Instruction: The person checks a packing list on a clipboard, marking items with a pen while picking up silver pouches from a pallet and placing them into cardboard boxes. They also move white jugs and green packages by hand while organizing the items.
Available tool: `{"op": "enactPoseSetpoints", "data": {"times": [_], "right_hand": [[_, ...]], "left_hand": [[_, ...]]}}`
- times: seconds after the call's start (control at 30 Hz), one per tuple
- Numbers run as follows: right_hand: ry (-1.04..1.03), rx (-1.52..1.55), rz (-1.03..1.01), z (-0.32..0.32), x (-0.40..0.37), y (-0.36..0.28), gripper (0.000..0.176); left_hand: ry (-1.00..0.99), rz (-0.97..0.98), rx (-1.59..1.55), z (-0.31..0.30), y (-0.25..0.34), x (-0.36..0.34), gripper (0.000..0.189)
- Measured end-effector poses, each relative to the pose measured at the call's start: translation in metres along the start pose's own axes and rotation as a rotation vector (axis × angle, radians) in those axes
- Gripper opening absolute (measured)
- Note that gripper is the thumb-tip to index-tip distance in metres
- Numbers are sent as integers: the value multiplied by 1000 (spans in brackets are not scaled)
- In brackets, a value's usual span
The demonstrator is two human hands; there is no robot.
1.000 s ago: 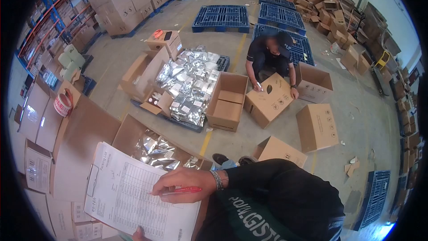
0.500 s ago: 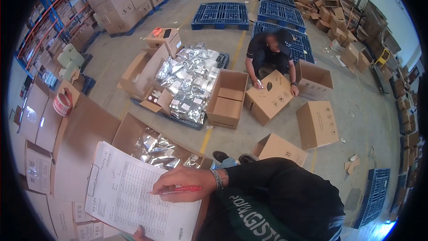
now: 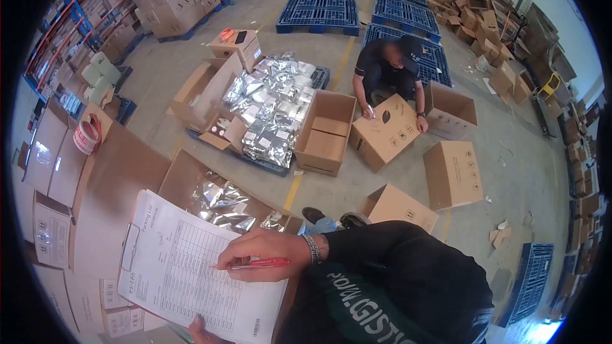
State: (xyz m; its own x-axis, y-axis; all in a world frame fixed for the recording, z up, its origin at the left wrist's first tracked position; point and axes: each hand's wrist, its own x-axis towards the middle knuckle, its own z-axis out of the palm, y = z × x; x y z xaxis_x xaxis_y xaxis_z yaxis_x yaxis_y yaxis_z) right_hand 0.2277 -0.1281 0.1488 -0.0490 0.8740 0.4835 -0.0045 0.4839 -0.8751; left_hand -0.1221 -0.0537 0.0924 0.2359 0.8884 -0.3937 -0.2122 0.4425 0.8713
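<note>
My right hand [image 3: 264,253] grips a red pen [image 3: 260,264], its tip over a printed packing list [image 3: 185,274] with a table of rows. The sheet lies on a clipboard [image 3: 129,248] with a metal clip at its left end. At the bottom edge, my left hand [image 3: 201,331] holds the board's lower side, its thumb on the paper and the other fingers hidden. Just beyond the clipboard stands an open carton [image 3: 182,172] with silver foil pouches [image 3: 223,204] inside.
A co-worker [image 3: 389,70] crouches over a closed carton [image 3: 386,130], marker in hand. Foil pouches cover a pallet [image 3: 322,79] nearby. Open cartons [image 3: 325,134] stand around. A tape roll [image 3: 88,137] sits at left; blue pallets [image 3: 317,13] lie farther back.
The view has tilted slightly. The clipboard has shifted a little up and left in view, and more of my left thumb shows. The pen remains in my right hand over the list.
</note>
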Motion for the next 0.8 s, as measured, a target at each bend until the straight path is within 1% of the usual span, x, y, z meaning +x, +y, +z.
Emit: {"op": "enactPoseSetpoints", "data": {"times": [0.07,0.17,0.23,0.27,0.47,0.57,0.8], "right_hand": [[10,-4,-10,2,0,2,26],[17,-10,-16,3,-1,4,26],[11,-20,-16,3,-2,5,26],[4,-28,-15,3,-3,6,26],[53,-10,-38,7,-5,6,26],[61,-8,-36,7,-6,5,25],[31,-42,-49,4,-8,6,26]], "left_hand": [[38,81,125,24,8,-10,69],[107,140,121,54,15,-22,66],[-28,147,3,66,14,-21,73],[-96,151,-56,68,14,-20,76],[-140,123,21,60,17,-19,79],[-163,125,-80,79,18,-25,80],[-139,64,-57,64,19,-22,78]]}}
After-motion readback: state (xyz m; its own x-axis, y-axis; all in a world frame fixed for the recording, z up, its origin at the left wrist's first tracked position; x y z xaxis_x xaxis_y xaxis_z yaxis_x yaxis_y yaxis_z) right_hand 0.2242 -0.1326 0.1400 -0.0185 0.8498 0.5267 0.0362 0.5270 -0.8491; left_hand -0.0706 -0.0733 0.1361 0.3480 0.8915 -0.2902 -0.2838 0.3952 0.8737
